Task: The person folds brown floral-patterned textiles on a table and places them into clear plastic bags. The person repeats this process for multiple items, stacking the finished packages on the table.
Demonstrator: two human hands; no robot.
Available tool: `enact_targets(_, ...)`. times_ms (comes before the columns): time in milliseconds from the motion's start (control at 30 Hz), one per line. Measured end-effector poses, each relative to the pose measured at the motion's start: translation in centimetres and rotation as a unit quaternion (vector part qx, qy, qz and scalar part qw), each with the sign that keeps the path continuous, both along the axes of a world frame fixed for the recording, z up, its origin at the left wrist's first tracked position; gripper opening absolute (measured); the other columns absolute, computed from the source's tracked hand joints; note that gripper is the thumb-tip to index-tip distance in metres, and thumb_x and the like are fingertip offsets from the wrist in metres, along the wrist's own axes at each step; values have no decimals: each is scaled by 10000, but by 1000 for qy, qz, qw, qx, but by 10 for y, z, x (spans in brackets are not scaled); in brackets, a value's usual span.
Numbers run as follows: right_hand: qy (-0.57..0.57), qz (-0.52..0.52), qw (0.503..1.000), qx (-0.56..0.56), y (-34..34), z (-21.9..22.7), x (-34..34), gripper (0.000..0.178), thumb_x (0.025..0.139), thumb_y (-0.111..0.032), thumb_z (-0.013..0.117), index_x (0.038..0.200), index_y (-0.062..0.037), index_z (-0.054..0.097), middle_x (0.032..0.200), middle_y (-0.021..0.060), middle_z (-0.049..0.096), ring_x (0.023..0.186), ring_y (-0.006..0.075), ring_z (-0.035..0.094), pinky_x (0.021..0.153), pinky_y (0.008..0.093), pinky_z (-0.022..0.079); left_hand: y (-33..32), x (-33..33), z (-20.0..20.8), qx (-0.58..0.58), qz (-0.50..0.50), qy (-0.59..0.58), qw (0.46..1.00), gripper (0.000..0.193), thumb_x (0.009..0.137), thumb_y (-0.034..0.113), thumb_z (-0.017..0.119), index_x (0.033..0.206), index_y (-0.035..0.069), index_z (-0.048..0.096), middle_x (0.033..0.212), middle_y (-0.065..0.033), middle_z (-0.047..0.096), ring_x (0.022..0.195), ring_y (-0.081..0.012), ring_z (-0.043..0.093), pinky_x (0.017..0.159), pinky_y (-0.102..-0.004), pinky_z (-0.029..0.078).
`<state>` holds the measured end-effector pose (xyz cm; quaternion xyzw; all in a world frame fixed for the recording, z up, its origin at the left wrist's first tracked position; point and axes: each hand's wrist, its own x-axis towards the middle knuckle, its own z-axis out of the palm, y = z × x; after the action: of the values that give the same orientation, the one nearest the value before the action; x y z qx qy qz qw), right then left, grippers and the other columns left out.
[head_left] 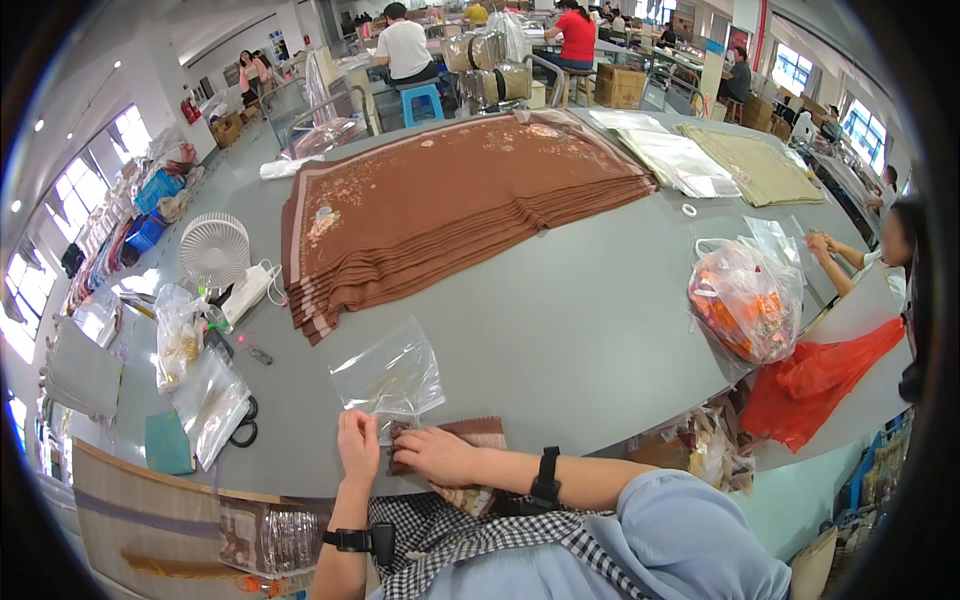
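Note:
At the table's near edge, my left hand [358, 445] is closed on the near edge of a clear plastic bag [395, 365]. The bag lies on the grey tabletop, stretching away from me. Just to the right, my right hand [435, 457] grips a folded brown cloth [482, 432] with a patterned part and a zigzag edge. Its fingers lie over the cloth's left end, close to the bag's opening. Whether the cloth's tip is inside the bag I cannot tell. Beyond the bag spreads a broad stack of brown cloths [430, 220] with floral print.
On the left are a white fan [215, 250], plastic bags [212, 400], black scissors [245, 425] and a teal card [168, 443]. Clear sleeves [680, 160] lie far right. A bag of orange wrappers [745, 300] and a red bag [820, 385] stand near a co-worker's hands [825, 245].

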<state>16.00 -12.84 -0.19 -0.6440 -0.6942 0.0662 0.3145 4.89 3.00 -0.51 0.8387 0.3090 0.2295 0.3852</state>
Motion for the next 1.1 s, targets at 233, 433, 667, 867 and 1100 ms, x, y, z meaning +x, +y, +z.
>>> enact_targets(233, -64, -175, 981, -58, -10, 13, 24, 315, 788, -84, 586, 1102, -72, 592, 1170, 106, 567, 1118, 293, 546, 945, 432, 431, -31, -21, -13, 219, -112, 59, 968, 457, 789, 38, 556, 1240, 46, 478, 1312, -138, 480, 1270, -327, 420, 1114, -529, 253)
enact_targets(433, 21, -139, 990, -16, 29, 14, 20, 345, 784, -199, 627, 1091, -41, 613, 1177, 167, 579, 1152, 360, 521, 958, 497, 418, -39, -18, -2, 217, -104, 137, 961, 644, 787, -4, 503, 1415, 54, 375, 1428, -142, 407, 1370, -314, 331, 1151, -531, 164)
enact_targets(667, -128, -101, 978, -130, 74, -11, 9, 617, 839, -433, 597, 1383, -170, 475, 1472, 162, 362, 1349, 407, 339, 1051, 593, 310, -36, -23, 13, 198, -228, -20, 953, 629, 829, 10, 490, 1442, 47, 357, 1487, -132, 348, 1418, -311, 274, 1143, -565, 165)
enact_targets(867, -88, -95, 991, -45, 102, -6, 12, 663, 869, -445, 607, 1443, -174, 411, 1543, 215, 222, 1391, 460, 242, 1084, 667, 175, -28, -31, 21, 199, -193, -11, 961, 611, 811, -64, 482, 1409, 40, 411, 1480, -134, 369, 1415, -311, 295, 1148, -543, 176)
enact_targets(1100, -153, 102, 977, -112, -14, 24, 24, 548, 814, -139, 592, 1356, -179, 523, 1436, 96, 449, 1386, 365, 319, 1114, 569, 245, -28, -41, 13, 148, -218, 18, 965, 603, 854, 33, 512, 1439, 91, 378, 1506, -117, 327, 1429, -301, 256, 1142, -553, 193)
